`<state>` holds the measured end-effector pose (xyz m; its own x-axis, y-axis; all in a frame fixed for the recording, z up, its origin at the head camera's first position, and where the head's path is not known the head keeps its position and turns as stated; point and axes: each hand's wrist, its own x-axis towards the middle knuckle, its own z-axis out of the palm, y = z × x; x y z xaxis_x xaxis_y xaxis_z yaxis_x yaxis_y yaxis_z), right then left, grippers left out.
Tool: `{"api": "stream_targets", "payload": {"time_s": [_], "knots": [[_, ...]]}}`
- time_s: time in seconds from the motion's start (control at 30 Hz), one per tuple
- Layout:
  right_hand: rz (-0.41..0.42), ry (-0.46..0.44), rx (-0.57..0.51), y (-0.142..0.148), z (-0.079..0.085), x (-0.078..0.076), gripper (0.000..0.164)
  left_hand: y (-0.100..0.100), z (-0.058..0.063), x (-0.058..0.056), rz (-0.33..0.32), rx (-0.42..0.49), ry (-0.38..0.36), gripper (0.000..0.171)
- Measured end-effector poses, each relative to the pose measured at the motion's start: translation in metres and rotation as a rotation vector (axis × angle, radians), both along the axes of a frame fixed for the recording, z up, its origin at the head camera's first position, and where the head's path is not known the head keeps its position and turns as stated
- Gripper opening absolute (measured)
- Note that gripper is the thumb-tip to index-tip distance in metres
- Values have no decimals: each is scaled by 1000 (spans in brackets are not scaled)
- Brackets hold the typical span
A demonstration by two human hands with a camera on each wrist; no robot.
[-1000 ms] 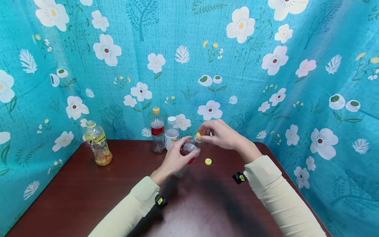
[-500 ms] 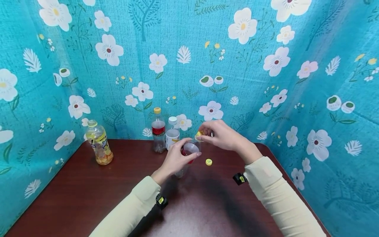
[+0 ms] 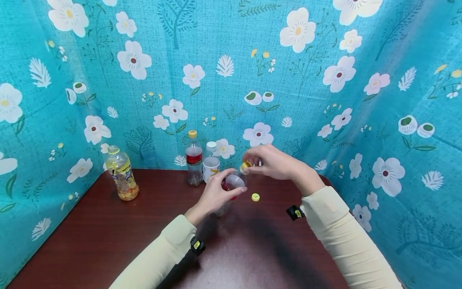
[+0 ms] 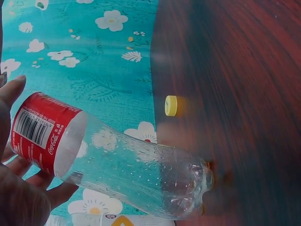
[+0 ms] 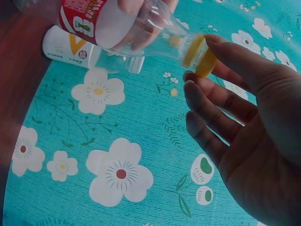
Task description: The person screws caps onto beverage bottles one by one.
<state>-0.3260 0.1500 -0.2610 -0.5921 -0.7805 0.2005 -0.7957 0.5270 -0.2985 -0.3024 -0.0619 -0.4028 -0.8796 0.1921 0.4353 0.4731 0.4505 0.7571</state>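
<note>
My left hand grips a clear plastic cola bottle round its red label, fingers on one side and thumb on the other. The bottle leans with its neck towards my right hand, its base low over the table in the left wrist view. Between thumb and fingertips my right hand pinches a yellow bottle cap at the bottle's mouth. In the right wrist view the cap sits tilted, right beside the yellow ring on the neck. A second yellow cap lies on the table to the right of the bottle.
Behind the held bottle stand a red-labelled bottle with a yellow cap and a white-labelled bottle with a white cap. A yellow-labelled bottle stands at the left of the dark red table. A floral turquoise curtain surrounds the table.
My right hand has shifted slightly right, and the pinched cap now shows tilted at the bottle's mouth. My left hand and the bottle have hardly moved.
</note>
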Motion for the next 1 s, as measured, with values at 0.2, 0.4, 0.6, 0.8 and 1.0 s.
{"api": "stream_targets", "payload": {"time_s": [0.2, 0.4, 0.6, 0.8, 1.0], "knots": [[-14, -3, 3, -3, 2, 3, 15, 0, 0, 1, -9, 12, -13, 59], [-98, 9, 26, -8, 3, 5, 17, -1, 1, 2, -11, 9, -16, 61], [-161, 29, 73, -9, 5, 9, 31, -2, 0, 2, -16, 13, -22, 62], [-175, 30, 75, -10, 7, 10, 25, -2, 1, 1, -9, 11, -15, 62], [-133, 16, 87, -11, 9, 12, 15, -2, 1, 1, -21, 15, -31, 64]]}}
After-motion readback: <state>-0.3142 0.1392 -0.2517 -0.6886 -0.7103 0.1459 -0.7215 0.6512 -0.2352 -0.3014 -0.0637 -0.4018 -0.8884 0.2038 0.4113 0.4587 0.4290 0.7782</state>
